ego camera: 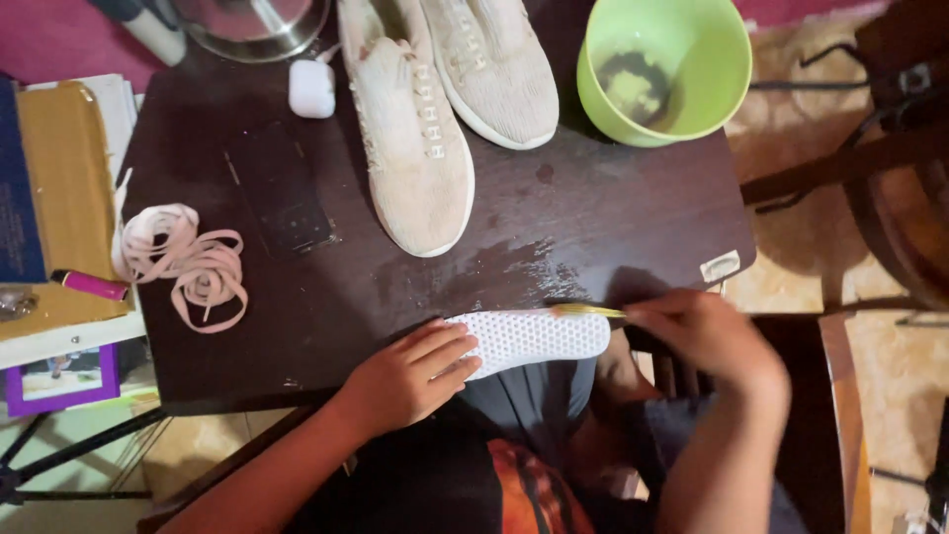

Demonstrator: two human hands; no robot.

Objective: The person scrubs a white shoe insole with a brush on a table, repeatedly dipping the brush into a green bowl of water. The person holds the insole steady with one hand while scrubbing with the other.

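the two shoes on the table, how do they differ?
The left shoe lies almost wholly in view, toe toward the person; the right shoe sits farther back, its heel cut off by the frame's top edge. The left shoe shows reddish-brown stains near its collar and side; the right shoe looks cleaner. Both are beige knit, white-soled, unlaced, and rest on the dark table, touching side by side.

Perforated white insole (539,336); dark, wet-glossy wooden table (613,208).
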